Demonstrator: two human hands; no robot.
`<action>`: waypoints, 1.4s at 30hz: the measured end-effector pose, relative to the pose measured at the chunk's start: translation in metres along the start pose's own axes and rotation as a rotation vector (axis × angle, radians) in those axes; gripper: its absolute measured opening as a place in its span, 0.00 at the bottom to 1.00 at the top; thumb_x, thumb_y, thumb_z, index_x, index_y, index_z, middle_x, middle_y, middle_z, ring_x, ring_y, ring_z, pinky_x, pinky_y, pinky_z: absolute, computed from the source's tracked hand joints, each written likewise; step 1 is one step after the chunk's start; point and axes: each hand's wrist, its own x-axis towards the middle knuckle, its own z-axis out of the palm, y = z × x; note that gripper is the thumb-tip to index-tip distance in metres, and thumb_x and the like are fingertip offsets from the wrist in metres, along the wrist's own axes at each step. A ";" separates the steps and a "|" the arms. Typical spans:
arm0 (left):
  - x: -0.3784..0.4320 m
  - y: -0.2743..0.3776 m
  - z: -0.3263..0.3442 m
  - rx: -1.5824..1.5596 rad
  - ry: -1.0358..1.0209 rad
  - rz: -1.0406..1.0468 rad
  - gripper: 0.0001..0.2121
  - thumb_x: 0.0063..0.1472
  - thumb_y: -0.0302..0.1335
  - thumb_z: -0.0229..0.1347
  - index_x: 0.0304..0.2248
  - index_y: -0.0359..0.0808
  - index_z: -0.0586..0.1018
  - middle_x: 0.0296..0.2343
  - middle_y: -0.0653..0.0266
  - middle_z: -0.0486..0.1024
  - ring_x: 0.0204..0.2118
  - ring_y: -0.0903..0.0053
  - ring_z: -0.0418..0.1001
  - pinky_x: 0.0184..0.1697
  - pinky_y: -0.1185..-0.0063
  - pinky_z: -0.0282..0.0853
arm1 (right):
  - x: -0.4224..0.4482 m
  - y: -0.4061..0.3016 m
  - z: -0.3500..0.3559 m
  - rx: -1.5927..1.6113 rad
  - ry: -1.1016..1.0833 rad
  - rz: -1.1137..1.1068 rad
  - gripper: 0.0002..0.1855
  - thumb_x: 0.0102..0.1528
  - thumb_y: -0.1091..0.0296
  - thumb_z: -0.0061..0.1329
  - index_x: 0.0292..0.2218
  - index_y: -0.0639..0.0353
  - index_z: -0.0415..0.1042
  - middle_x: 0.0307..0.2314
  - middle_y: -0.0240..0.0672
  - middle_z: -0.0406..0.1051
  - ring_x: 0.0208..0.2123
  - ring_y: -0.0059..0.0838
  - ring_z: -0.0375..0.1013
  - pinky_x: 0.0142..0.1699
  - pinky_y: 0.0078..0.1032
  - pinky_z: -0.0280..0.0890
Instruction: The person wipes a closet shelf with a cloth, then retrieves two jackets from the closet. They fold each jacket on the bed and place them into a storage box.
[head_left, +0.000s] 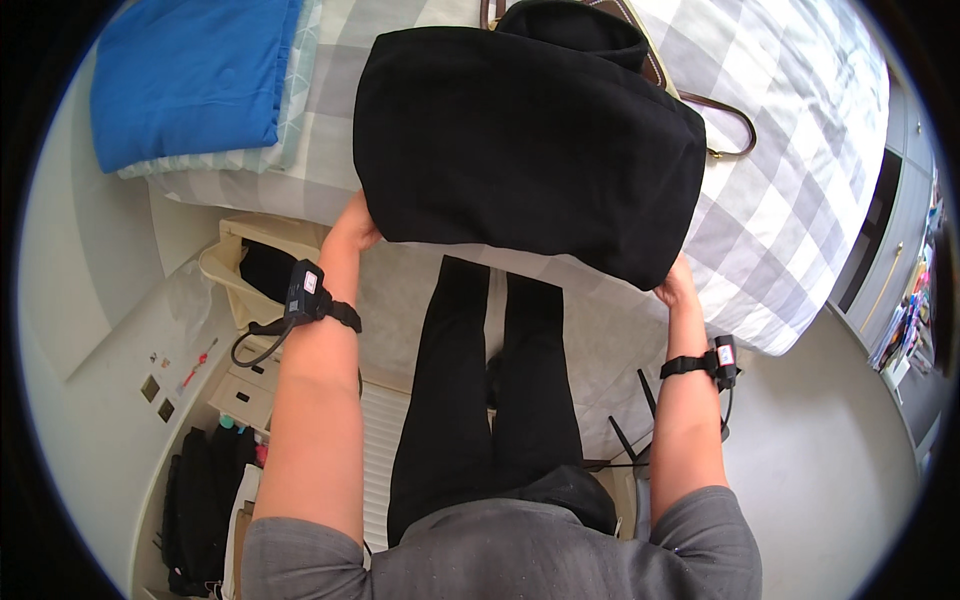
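A black cloth garment (525, 142) is spread over the near edge of the bed, its lower edge towards me. My left hand (361, 223) holds its lower left corner; the fingers are mostly hidden by the fabric. At the lower right corner my right hand (675, 283) grips the same edge, with its fingertips behind the cloth. The far part of the garment is bunched into a rounded fold. Partly under it lies a bag (660, 64) with brown trim, and its brown strap (750, 127) loops out to the right.
Folded blue bedding (195, 82) lies at the left of the checked bed cover (780, 195). Below it stands a cream storage bin (225, 262) with dark contents. Dark clothes (199, 510) hang at lower left. Thin black legs (626, 439) of furniture stand near my right elbow.
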 end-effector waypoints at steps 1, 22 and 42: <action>0.003 0.003 0.003 0.226 -0.017 -0.019 0.21 0.61 0.38 0.48 0.49 0.33 0.69 0.44 0.62 0.73 0.42 0.72 0.74 0.43 0.73 0.71 | -0.002 -0.008 0.006 -0.158 -0.053 0.034 0.24 0.58 0.63 0.44 0.53 0.67 0.61 0.49 0.42 0.66 0.49 0.32 0.68 0.54 0.28 0.61; 0.013 -0.034 -0.005 1.317 0.357 1.058 0.30 0.57 0.37 0.53 0.56 0.34 0.60 0.53 0.53 0.62 0.57 0.63 0.59 0.58 0.71 0.56 | -0.008 0.011 0.010 -1.165 0.613 -0.540 0.15 0.50 0.56 0.47 0.32 0.60 0.71 0.25 0.45 0.73 0.31 0.50 0.71 0.35 0.38 0.64; -0.012 0.022 -0.005 0.249 0.134 0.435 0.17 0.59 0.31 0.55 0.44 0.30 0.72 0.39 0.63 0.74 0.41 0.78 0.71 0.44 0.80 0.66 | -0.007 -0.044 0.083 -0.529 0.241 -0.249 0.18 0.49 0.67 0.57 0.40 0.64 0.71 0.27 0.27 0.67 0.30 0.17 0.66 0.40 0.15 0.62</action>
